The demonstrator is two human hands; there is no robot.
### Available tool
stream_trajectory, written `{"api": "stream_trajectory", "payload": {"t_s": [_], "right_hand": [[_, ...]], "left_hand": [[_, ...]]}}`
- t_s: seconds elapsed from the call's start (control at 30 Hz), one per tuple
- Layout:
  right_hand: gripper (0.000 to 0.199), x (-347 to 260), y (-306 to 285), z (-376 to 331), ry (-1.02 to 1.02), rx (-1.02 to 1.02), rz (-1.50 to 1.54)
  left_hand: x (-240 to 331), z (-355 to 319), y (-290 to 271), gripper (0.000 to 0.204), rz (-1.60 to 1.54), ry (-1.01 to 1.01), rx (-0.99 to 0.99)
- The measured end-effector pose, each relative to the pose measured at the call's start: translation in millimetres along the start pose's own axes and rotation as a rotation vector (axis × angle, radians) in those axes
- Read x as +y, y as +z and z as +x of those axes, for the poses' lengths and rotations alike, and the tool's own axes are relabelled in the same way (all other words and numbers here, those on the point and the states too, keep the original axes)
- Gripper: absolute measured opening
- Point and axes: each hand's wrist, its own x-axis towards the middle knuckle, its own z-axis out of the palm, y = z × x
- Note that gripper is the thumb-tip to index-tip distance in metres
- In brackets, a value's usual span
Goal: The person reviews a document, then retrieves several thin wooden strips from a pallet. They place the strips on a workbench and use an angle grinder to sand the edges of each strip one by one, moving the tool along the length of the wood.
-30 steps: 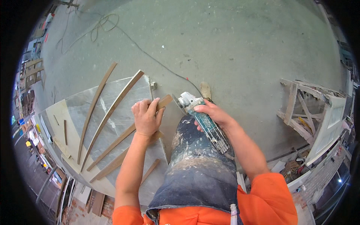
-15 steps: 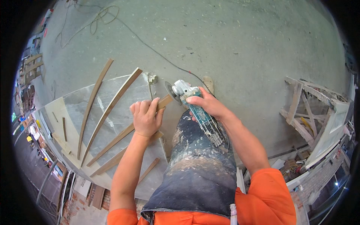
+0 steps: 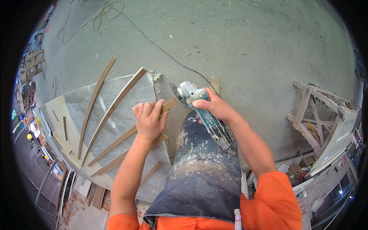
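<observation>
My right hand (image 3: 216, 106) is wrapped round the body of a teal and silver angle grinder (image 3: 207, 119). The grinder's round disc (image 3: 177, 93) meets the end of a narrow wooden strip (image 3: 115, 147), or sits right beside it; I cannot tell which. My left hand (image 3: 150, 119) grips that strip close to the disc, fingers curled over the top. Under my left wrist another wooden strip (image 3: 111, 166) lies on the grey tabletop (image 3: 115, 96). Two longer strips, one on the left (image 3: 94, 100) and one nearer (image 3: 114, 109), stretch past the table's far edge.
A dark power cord (image 3: 161, 50) runs from the grinder across the concrete floor. To the right stands a weathered wooden frame (image 3: 306, 107) beside a white panel (image 3: 337, 138). Short wood offcuts (image 3: 65, 128) lie on the table's left part. My shoe (image 3: 214, 84) shows beyond the grinder.
Both hands keep their grip and nearly their place. The view shifts slightly; no strip is let go or taken up.
</observation>
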Motion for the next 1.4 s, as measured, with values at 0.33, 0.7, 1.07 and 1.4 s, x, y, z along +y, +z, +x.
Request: {"api": "stream_trajectory", "payload": {"t_s": [0.33,0.7,1.07,1.4], "right_hand": [[0.071,26,-9,-19,0.054,0.008,0.094],[0.068,22,-6,-22,0.030,0.010,0.070],[0.052,80,-46,-78,0.206,0.342,0.246],[0.057,86,-53,-133,0.245,0.508,0.164]], "left_hand": [[-4,0,1,0.046,-0.038,-0.012,0.002],[-5,5,0,0.045,-0.061,-0.004,-0.003],[-56,-116,-54,0.057,0.000,-0.295,-0.006],[-136,-254,-51,0.098,-0.012,-1.337,0.160]]}}
